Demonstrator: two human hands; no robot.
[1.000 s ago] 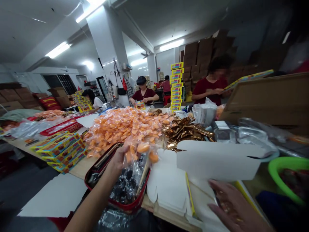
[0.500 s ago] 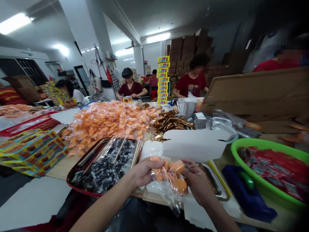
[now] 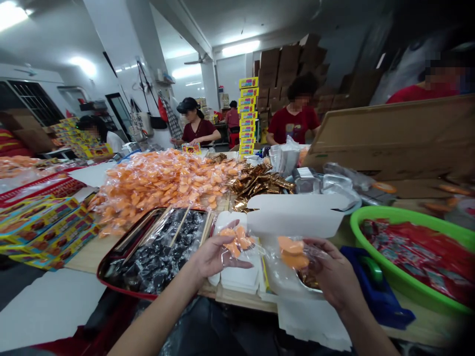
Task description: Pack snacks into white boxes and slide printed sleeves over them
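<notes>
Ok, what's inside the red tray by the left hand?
A clear plastic bag of dark lumps, thin wooden sticks across it; it hides the floor of the tray.

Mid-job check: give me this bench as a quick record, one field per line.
Left hand: holds orange sweets in clear wrap
Right hand: holds clear bag of orange sweets
Beside hands: white cardboard box blank; red tray of black wrapped sweets
Bench: heap of wrapped orange sweets; gold foil packets; green basin of red packets; blue tape dispenser
Nearby: co-worker in red shirt
</notes>
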